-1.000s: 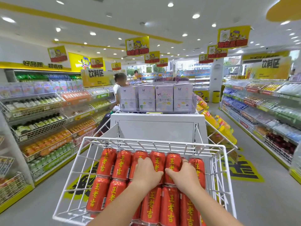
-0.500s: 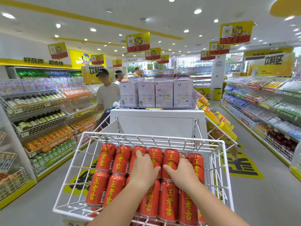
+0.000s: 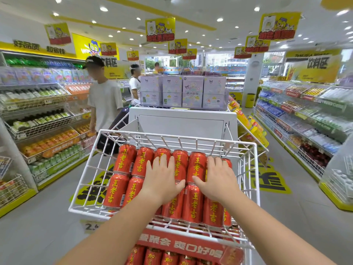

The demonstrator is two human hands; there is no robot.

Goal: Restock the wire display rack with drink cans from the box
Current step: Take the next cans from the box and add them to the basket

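Note:
A white wire display rack [image 3: 89, 170] stands in front of me, its top basket filled with red drink cans [image 3: 125, 159] lying on their sides in two rows, yellow characters facing up. My left hand [image 3: 162, 180] lies flat on the middle cans, fingers spread. My right hand [image 3: 217, 178] rests flat on the cans toward the right, fingers spread. Neither hand grips a can. A lower tier holds more red cans [image 3: 152, 256] behind a red label strip [image 3: 181, 245]. The box is not in view.
A white cabinet [image 3: 181, 121] topped with pale purple boxes [image 3: 193, 92] stands behind the rack. Shelves of drinks line the left aisle [image 3: 38, 119] and right aisle [image 3: 298, 115]. A person in a white shirt [image 3: 104, 100] stands at left, another behind.
Both hands have flattened and spread on the cans, the right one sliding further right. The view has tilted down, showing the lower tier. The person at left has walked closer.

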